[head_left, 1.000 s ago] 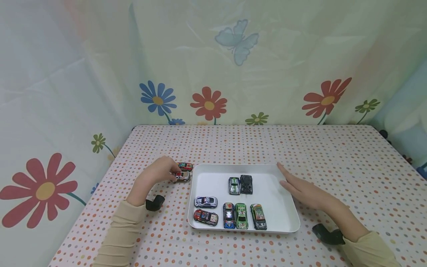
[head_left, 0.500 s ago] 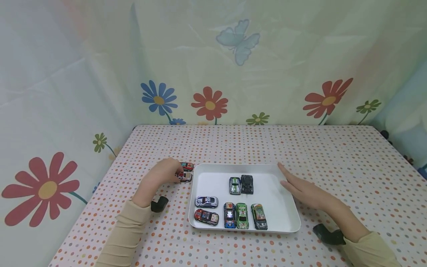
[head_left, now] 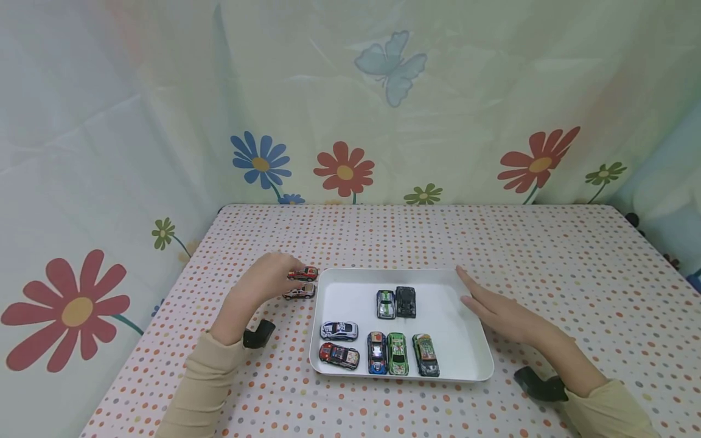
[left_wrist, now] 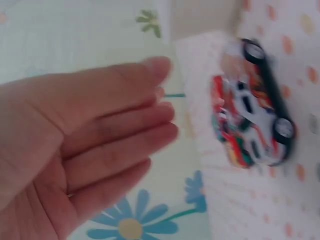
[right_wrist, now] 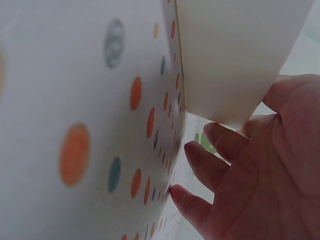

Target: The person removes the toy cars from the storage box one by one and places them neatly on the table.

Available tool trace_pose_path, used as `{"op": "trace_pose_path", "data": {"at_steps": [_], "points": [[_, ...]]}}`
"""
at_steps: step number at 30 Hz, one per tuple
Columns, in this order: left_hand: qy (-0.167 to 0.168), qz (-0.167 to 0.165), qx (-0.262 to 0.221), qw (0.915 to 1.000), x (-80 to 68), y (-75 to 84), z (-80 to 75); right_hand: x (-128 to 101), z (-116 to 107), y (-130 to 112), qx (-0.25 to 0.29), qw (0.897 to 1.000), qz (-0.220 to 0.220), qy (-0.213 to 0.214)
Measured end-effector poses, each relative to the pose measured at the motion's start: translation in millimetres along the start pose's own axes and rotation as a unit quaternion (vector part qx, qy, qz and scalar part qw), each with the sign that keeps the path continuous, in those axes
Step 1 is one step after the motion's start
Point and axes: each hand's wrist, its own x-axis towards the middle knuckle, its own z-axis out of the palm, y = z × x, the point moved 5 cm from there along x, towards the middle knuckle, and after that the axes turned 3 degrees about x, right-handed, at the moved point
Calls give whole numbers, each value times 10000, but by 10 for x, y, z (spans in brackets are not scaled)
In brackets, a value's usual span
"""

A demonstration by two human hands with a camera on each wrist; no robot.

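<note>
- left hand (head_left: 267,283): the fingers are relaxed and near straight, pinching nothing. in the head view its fingertips reach the near end of the red car (head_left: 303,274); i cannot tell whether they touch.
- the left wrist view shows one toy car on the dotted cloth, lying clear of the fingertips. i cannot tell which of the two cars it is.
- the cream car (head_left: 299,292) sits just nearer the person than the red car, below the fingertips. both are on the tablecloth (head_left: 383,237), just outside the left rim of the white tray (head_left: 350,286).
- right hand (head_left: 504,313): flat, with the fingers straight and together, laid against the tray's right rim, well apart from the left hand's reach.
- beyond the left fingertips, inside the tray, seven cars are parked. a silver-green car (head_left: 385,304) and a black car (head_left: 406,302) stand side by side, and five more sit along the near edge.
- step in hand, as i judge it: the left hand is closing on the red car, not yet gripping it.
- a pick-up here would call for thumb and fingers to curl onto the car's sides without nudging the cream car beside it.
- writing: the cars carry printed decals, but nothing on them is readable at this size.
</note>
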Motion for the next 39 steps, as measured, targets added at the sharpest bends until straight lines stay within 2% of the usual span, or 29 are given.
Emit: {"op": "trace_pose_path", "data": {"at_steps": [3,6,11,14,17,23,26,32,39], "points": [[448,289,-295,9981,-25,90,-72,-5,-9,-4,1,10000,-26,-13],[747,568,-487,9944,-36,211,-102,-7,-12,-7,29,10000,-59,-19],[733,740,-762,9916,-33,403,-82,-1,-4,-4,16,10000,-48,-5],[642,841,-792,9912,-23,490,-39,-3,-4,-2,10,10000,-44,14],[412,950,-750,9918,-9,565,22,-6,-6,-4,18,10000,-44,23],[-635,987,-757,9902,-20,652,191,-5,-7,-14,39,10000,-71,12],[-955,904,-592,9895,-40,673,245,-7,-11,-21,61,10000,-67,5],[-1151,874,18,9895,-71,701,298,-5,-17,-29,84,9999,-52,-25],[-1040,910,788,9873,-100,736,311,-9,-14,-23,149,9998,-79,-40]]}}
